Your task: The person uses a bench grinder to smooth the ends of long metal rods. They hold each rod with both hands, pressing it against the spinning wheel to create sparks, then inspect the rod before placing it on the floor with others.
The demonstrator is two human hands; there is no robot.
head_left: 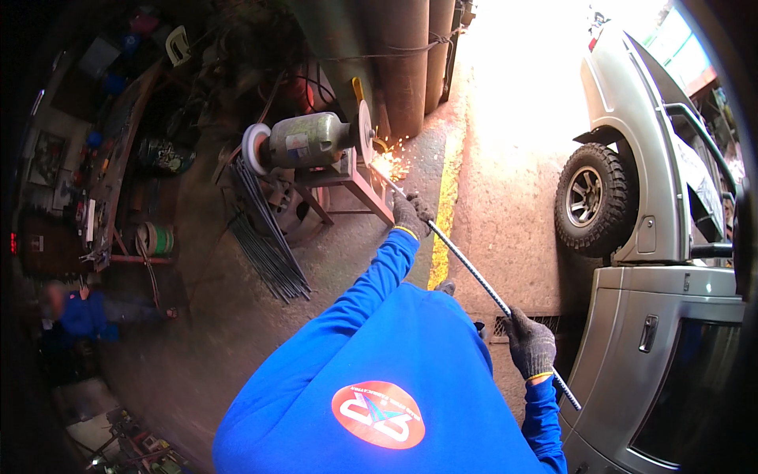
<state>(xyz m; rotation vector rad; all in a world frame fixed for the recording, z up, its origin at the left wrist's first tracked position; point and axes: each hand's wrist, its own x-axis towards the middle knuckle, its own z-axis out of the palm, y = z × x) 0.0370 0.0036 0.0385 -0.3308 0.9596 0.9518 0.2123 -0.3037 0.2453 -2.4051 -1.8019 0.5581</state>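
Observation:
A long ribbed steel rod [472, 267] runs slantwise from the bench grinder [304, 144] down to the lower right. Its far end meets the right-hand grinding wheel [365, 134], where orange sparks [393, 163] fly off. In a dark work glove, my left hand [411, 215] is closed round the rod a short way from the wheel. My right hand [531, 344], gloved too, grips it nearer its free end, which sticks out past my wrist. A reddish metal stand [359, 183] carries the grinder.
Several dark rods [268, 245] lean in a bundle beside the stand. Tall brown cylinders [407, 63] stand behind the grinder. To the right is a silver vehicle [632, 292] with a large tyre [591, 197]. A yellow line [444, 213] crosses the floor. Far left, a person in blue [84, 314] is near a workbench [122, 142].

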